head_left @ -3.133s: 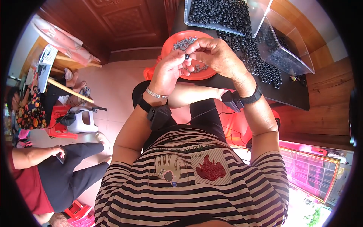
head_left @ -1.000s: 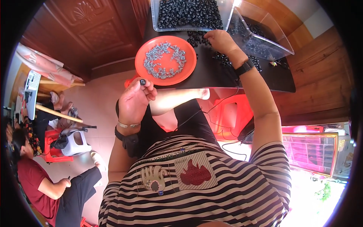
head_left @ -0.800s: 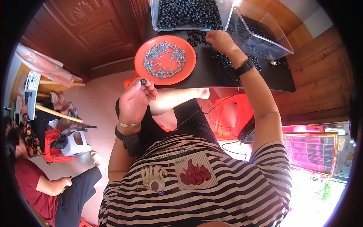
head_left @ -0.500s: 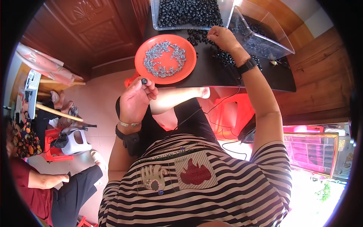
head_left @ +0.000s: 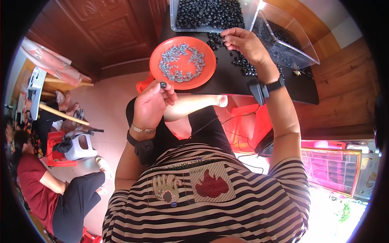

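My left hand (head_left: 150,106) is palm up near the table's front edge. Its thumb and fingertips pinch a small round black part (head_left: 163,85), which looks hollow. Beyond it stands a red plate (head_left: 178,85) holding a ring of small silvery metal pieces (head_left: 177,75). Over the table, my right hand (head_left: 248,44) has its thumb and forefinger together on a small dark piece (head_left: 224,39), most of it covered by the fingers. Loose black parts (head_left: 243,65) lie on the table under and beside this hand.
A clear bin (head_left: 194,30) full of black parts stands at the far edge. Right of it, another clear bin (head_left: 298,65) lies tilted. A cable (head_left: 227,119) hangs in front of a red stool (head_left: 247,125). On the left sits another person (head_left: 40,182).
My right hand has turned and drawn slightly right and nearer, its pinching fingertips now showing. My left hand still holds the black part. The view has shifted slightly.
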### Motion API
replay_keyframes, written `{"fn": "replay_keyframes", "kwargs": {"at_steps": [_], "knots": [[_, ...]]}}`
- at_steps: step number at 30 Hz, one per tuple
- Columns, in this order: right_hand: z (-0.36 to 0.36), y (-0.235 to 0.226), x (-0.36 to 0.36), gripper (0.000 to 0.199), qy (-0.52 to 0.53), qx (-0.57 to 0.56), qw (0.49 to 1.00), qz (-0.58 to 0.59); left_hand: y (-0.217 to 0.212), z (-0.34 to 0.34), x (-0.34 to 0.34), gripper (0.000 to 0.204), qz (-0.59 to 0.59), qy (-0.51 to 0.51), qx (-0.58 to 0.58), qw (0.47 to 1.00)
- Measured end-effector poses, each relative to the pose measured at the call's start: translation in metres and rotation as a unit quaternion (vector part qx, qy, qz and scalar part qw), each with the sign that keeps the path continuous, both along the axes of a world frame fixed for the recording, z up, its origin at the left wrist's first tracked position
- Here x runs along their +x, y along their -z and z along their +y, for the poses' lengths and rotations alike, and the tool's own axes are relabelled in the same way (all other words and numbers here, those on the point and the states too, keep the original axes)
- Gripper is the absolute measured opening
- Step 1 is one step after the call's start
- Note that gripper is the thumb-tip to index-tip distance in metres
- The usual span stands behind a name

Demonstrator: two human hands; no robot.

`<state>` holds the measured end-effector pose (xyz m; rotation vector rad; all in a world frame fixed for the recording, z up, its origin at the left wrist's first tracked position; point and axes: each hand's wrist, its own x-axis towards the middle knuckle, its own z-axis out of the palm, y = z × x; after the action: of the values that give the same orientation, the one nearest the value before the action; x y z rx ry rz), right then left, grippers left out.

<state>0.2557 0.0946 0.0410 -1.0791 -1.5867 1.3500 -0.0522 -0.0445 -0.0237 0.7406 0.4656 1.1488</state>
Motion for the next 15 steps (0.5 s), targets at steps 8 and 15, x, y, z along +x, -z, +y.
{"fn": "replay_keyframes", "kwargs": {"at_steps": [8,15], "knots": [[-0.058,0.005,-0.068,0.021,-0.106,-0.073,0.960,0.247,-0.006,-0.001,0.005,0.025,0.000,0.018,0.018,1.000],[-0.084,0.019,-0.101,0.021,-0.112,-0.111,0.946,0.284,-0.006,-0.005,0.003,0.025,-0.024,0.013,0.021,0.999]]}}
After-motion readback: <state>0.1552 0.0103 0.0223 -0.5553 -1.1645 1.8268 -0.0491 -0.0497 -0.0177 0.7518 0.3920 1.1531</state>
